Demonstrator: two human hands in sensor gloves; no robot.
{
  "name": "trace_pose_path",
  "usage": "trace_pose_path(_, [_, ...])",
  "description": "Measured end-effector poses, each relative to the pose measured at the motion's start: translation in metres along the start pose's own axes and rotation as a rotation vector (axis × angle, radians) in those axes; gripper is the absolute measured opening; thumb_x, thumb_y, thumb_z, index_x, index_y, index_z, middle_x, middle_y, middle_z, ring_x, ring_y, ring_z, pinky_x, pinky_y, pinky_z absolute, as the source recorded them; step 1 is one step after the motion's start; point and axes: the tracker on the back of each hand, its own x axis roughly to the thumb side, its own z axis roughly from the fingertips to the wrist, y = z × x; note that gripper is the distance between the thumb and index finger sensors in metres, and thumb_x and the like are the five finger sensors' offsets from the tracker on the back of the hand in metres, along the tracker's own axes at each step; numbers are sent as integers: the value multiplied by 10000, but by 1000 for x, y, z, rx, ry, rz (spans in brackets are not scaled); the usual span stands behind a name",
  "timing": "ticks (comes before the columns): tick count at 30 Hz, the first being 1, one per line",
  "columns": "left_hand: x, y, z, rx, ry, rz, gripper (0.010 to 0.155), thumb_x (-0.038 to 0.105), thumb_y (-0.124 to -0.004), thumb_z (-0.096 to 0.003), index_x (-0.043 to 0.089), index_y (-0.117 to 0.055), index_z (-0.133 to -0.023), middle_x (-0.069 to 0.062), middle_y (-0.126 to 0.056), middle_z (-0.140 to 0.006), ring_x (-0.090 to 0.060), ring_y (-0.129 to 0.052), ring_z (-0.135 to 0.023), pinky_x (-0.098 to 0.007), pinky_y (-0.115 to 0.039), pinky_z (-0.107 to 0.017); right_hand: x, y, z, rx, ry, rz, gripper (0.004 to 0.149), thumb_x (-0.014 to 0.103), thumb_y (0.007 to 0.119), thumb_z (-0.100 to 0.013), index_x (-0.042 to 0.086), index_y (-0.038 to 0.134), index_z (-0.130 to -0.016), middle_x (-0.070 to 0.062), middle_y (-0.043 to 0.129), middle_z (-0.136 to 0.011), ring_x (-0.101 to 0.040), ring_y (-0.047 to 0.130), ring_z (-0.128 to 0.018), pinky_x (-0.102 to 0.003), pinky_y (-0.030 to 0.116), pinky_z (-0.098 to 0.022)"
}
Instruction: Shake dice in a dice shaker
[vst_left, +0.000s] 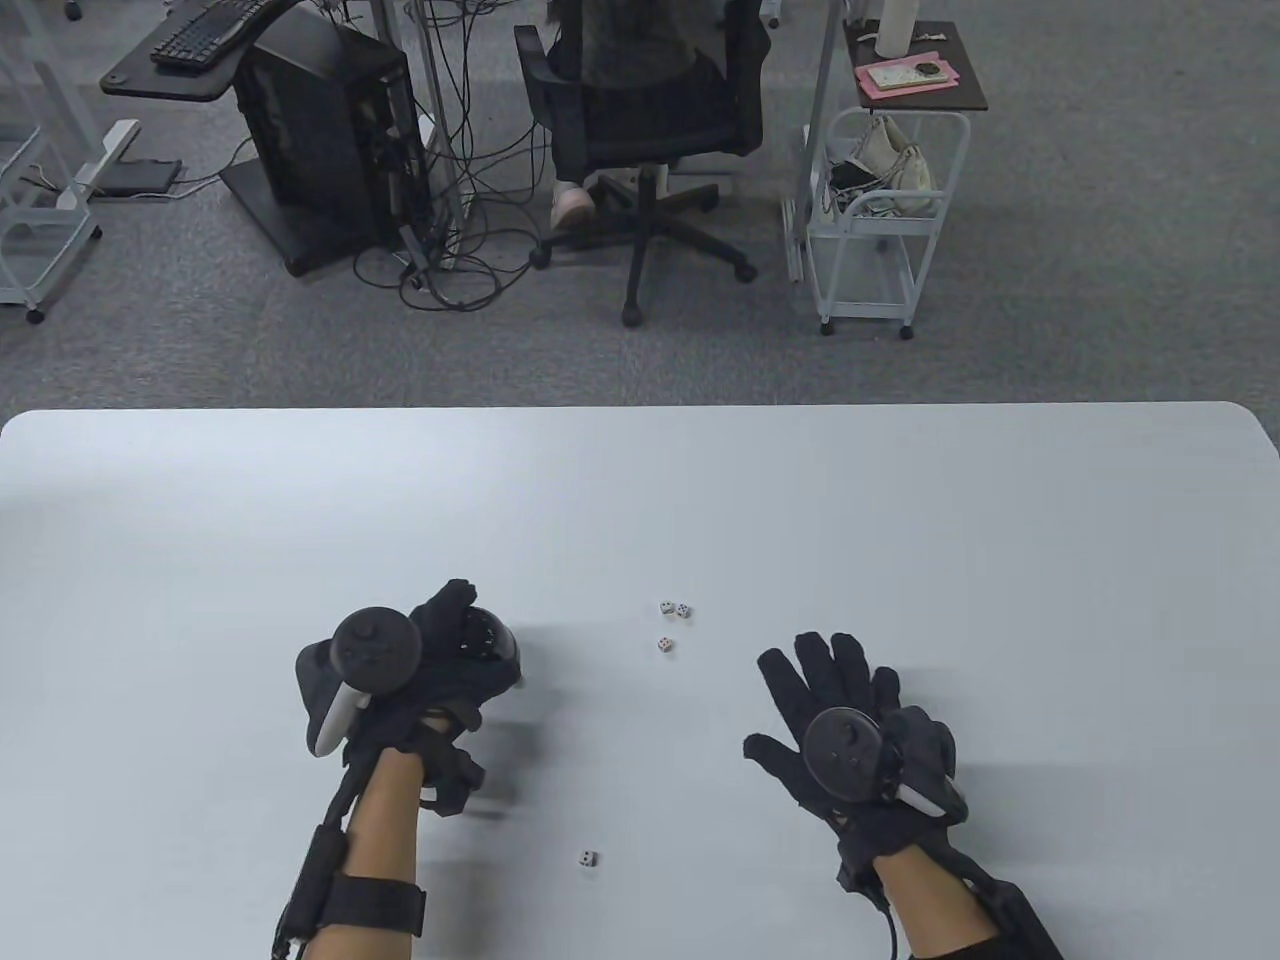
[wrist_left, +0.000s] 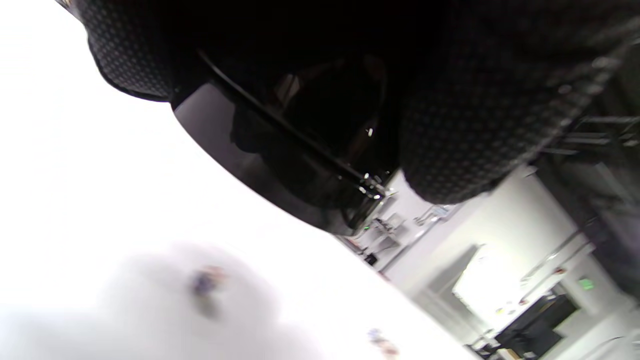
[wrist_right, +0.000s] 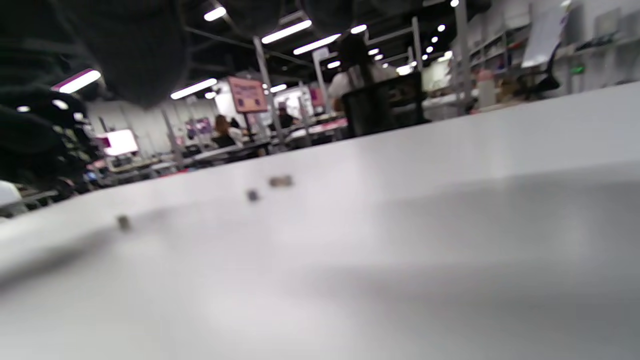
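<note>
The glossy black round plastic dice shaker (vst_left: 487, 640) sat in my left hand (vst_left: 440, 665), my gloved fingers wrapped around it and lifting it off the white table (vst_left: 900, 520). From the left wrist view its dark shiny rim (wrist_left: 280, 165) was tilted, with the table showing beneath it. I could not tell whether any die lay inside.

Four small white dice were out on the table. Three of them (vst_left: 672, 620) lay clustered between my hands, just beyond and to the right of the shaker, nearer my left hand than my right. The fourth die (vst_left: 588, 858) lay alone, closer to me, between my forearms.

My right hand (vst_left: 850, 720) was spread flat with the fingers splayed, holding nothing, low over the table well to the right of the cluster.

I judged the step in hand to be gathering the dice. To do it well I would keep the shaker steady and mouth-up, bring it down beside the cluster, and pick up the dice with my free right hand one at a time rather than sweeping, since they would roll easily on the smooth top. The lone die near me could be easy to overlook.
</note>
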Motion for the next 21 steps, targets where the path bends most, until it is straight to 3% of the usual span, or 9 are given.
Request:
trace_pose_path(4, [37,-21,12,-37,-92,82,954,545,-993,-418,294,-364,-1090,-221,-543,-1093,-483,-712,-940,-582,-720,-623,34,1,-17,-29,-57,-53,822,545,764,-562,248,293,-1167,-236,321,-1182,-552,314,-1065,-774,398,-693])
trace_pose_path(9, [61,-53,20,-96,-157,132,955,545,-993,-419,294,-363,-1091,-223,-543,-1093,-484,-714,-938,-581,-721,-621,63,17,-24,-39,-125,-80,881,530,802,-548,240,240,-1161,-232,336,-1178,-547,358,-1065,-765,433,-696])
trace_pose_path(13, [67,-72,26,-161,-191,134,954,551,-988,-423,291,-360,-1092,-223,-546,-1090,-481,-719,-933,-575,-728,-618,67,38,-24,-68,-144,-141,938,517,844,-518,218,218,-1149,-212,393,-1166,-531,430,-1058,-753,475,-694])
trace_pose_path(21, [64,-83,30,-179,-170,216,960,553,-988,-417,279,-360,-1090,-233,-549,-1080,-490,-719,-918,-574,-735,-605,66,50,-20,-116,-159,-239,1019,542,860,-496,174,155,-1133,-214,405,-1143,-521,486,-1045,-736,517,-691])
